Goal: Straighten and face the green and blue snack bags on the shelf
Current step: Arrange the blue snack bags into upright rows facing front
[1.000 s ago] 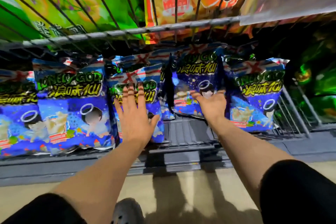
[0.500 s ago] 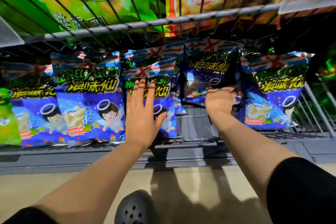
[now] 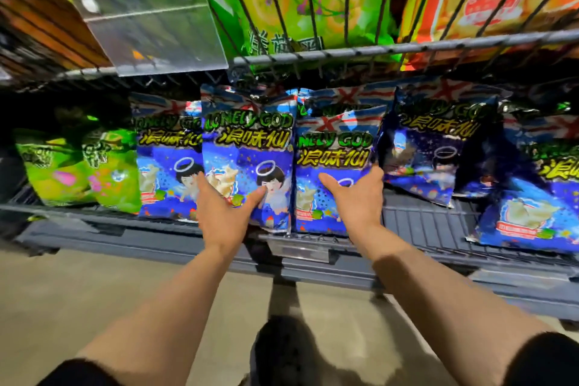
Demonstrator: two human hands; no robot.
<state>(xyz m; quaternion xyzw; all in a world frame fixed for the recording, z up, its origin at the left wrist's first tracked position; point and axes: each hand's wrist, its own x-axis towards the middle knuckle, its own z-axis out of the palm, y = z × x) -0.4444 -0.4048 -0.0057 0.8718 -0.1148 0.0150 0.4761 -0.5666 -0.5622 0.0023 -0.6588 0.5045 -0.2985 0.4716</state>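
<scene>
While held: 2 glossy crinkled bags.

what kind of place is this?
Most likely a shop's snack aisle: rows of identical blue snack bags faced out on a wire shelf, green snack bags beside them, and a clear price-tag holder on the rack above.
</scene>
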